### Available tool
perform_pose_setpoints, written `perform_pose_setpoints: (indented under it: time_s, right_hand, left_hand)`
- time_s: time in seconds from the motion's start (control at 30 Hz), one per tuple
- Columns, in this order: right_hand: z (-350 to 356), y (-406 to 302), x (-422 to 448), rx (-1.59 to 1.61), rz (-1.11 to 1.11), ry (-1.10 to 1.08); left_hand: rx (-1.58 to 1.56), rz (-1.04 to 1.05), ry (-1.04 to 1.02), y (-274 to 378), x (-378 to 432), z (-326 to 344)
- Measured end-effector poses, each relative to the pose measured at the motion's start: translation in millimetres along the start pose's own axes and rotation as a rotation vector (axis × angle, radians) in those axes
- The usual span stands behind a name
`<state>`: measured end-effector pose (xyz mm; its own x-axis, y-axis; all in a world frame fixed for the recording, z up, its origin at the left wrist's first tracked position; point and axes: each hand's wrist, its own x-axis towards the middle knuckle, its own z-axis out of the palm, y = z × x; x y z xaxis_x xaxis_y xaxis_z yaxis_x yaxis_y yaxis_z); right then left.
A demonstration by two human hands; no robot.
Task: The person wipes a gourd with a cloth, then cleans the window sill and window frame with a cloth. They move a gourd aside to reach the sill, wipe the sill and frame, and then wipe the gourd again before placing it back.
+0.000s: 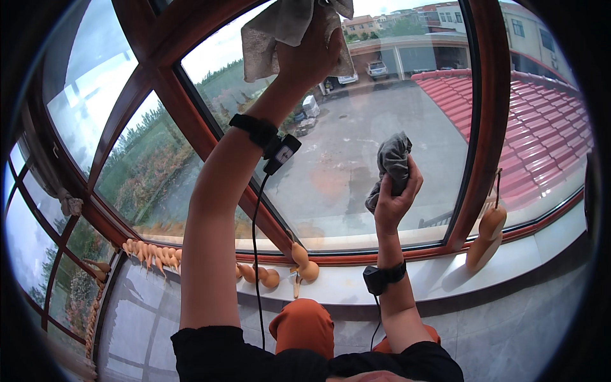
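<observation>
High up before a large window pane [343,186], my left hand [308,55] is on a spread pale grey-beige cloth [260,52], its corners hanging around the fingers. The cloth appears to lie against the glass. Lower and to the right, my right hand [398,196] grips a bunched dark grey cloth [394,155] between thumb and fingers. Whether this second cloth touches the pane I cannot tell. Each wrist carries a black strap with a small device and a cable.
Reddish-brown window frames [489,119] surround the pane. Along the white sill [348,286] stand dried gourds [305,262], with a larger gourd [489,234] at the right and a row of small gourds [152,253] at the left. A knotted curtain [70,204] hangs far left.
</observation>
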<state>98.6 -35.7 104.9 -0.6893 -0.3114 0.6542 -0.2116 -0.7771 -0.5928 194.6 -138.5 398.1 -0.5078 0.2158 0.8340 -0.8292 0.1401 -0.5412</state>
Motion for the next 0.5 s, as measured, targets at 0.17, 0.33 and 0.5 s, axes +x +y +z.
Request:
perform_pose_setpoints:
  time_s: [0.17, 0.33, 0.5]
  right_hand:
    - [-2.8, -0.4, 7.5, 0.019, -0.02, 0.057]
    - [-14.0, -7.2, 22.3, -0.012, -0.024, 0.103]
    - [-28.2, -13.3, 34.7, -0.085, 0.011, 0.167]
  left_hand:
    - [-0.447, 0.163, -0.33, 35.6, -12.5, -5.4]
    - [-0.483, 0.501, -0.526, 43.0, -93.2, -38.7]
    - [-0.201, 0.272, -0.523, -5.8, -59.7, -41.2]
